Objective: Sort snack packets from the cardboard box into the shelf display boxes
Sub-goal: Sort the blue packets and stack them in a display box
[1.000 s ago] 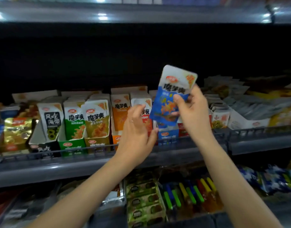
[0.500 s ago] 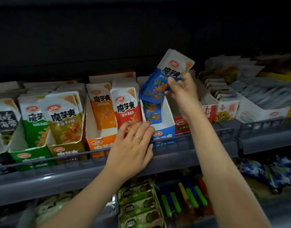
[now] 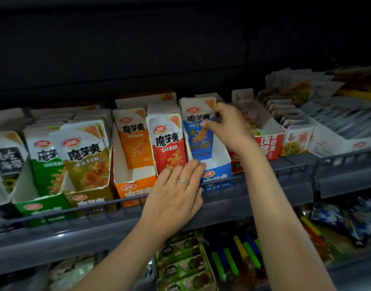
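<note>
right hand (image 3: pixel 228 127) pinches the blue packet (image 3: pixel 198 135) near its top; packet upright in the blue display box (image 3: pixel 219 164) just below that hand | left hand (image 3: pixel 176 192) flat, fingers straight, tips on the red packet (image 3: pixel 167 148), palm over the wire rail (image 3: pixel 96 205) | grey shelf (image 3: pixel 75 238) under both hands; dim aisle, dark back panel (image 3: pixel 138 49) above them

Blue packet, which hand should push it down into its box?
Probably the right hand: its fingers pinch the blue packet, which stands in the blue display box. The left hand lies flat at the box's front edge, holding nothing.
</note>
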Available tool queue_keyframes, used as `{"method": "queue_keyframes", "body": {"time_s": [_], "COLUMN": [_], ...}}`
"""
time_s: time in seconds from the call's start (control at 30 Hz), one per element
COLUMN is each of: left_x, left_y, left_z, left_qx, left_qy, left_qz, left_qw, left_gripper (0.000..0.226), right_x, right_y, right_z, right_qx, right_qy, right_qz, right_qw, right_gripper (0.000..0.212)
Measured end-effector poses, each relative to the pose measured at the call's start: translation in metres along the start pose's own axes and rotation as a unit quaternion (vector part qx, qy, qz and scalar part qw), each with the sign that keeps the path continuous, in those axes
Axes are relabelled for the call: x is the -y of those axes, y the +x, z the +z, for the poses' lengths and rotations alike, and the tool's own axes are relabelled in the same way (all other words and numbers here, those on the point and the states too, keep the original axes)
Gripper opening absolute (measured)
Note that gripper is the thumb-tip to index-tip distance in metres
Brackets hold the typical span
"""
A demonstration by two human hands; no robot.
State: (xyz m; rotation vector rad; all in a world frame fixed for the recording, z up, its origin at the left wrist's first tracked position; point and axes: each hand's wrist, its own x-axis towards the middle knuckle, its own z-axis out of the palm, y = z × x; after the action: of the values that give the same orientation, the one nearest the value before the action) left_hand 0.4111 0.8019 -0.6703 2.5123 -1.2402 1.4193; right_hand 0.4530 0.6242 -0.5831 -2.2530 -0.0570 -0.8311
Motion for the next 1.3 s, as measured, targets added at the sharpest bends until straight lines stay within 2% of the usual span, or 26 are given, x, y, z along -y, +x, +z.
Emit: {"method": "queue_keyframes", "body": {"time_s": [0.13, 0.23, 0.3, 0.37, 0.47, 0.57, 0.73, 0.97, 1.1, 1.3], "left_x": [0.000, 0.000, -0.001, 0.000, 0.000, -0.001, -0.001, 0.000, 0.000, 0.000], "left_y": [-0.001, -0.001, -0.001, -0.001, 0.000, -0.001, 0.000, 0.000, 0.000, -0.001], "left_z": [0.000, 0.000, -0.001, -0.001, -0.002, -0.002, -0.003, -0.004, -0.005, -0.005], "left_qx": [-0.004, -0.001, 0.001, 0.004, 0.011, 0.017, 0.020, 0.021, 0.024, 0.031], "left_qy": [0.006, 0.001, -0.002, -0.002, 0.000, -0.006, -0.006, -0.009, -0.012, -0.009], "left_qz": [0.003, 0.002, 0.000, 0.003, 0.006, 0.004, 0.001, 0.002, 0.006, 0.004], "left_qw": [1.000, 1.000, 1.000, 1.000, 1.000, 1.000, 1.000, 1.000, 1.000, 0.999], "left_gripper": [0.046, 0.046, 0.045, 0.045, 0.045, 0.046, 0.046, 0.045, 0.044, 0.045], "right_x": [0.005, 0.013, 0.015, 0.016, 0.014, 0.013, 0.024, 0.039, 0.040, 0.037], "right_y": [-0.006, -0.008, -0.008, -0.009, -0.009, -0.010, -0.013, -0.017, -0.019, -0.020], "right_z": [-0.003, 0.001, 0.006, 0.007, 0.006, 0.006, 0.002, -0.005, 0.004, 0.005], "right_qx": [-0.005, -0.044, -0.095, -0.126, -0.051, 0.028, 0.156, 0.317, 0.325, 0.305], "right_qy": [-0.127, -0.210, -0.224, -0.218, -0.247, -0.272, -0.372, -0.443, -0.467, -0.456], "right_qz": [0.006, 0.001, -0.009, -0.004, -0.055, -0.054, -0.014, 0.025, 0.042, 0.054], "right_qw": [0.992, 0.977, 0.970, 0.968, 0.966, 0.960, 0.915, 0.838, 0.821, 0.834], "right_gripper": [0.048, 0.065, 0.067, 0.055, 0.012, 0.011, 0.015, 0.046, 0.048, 0.052]}}
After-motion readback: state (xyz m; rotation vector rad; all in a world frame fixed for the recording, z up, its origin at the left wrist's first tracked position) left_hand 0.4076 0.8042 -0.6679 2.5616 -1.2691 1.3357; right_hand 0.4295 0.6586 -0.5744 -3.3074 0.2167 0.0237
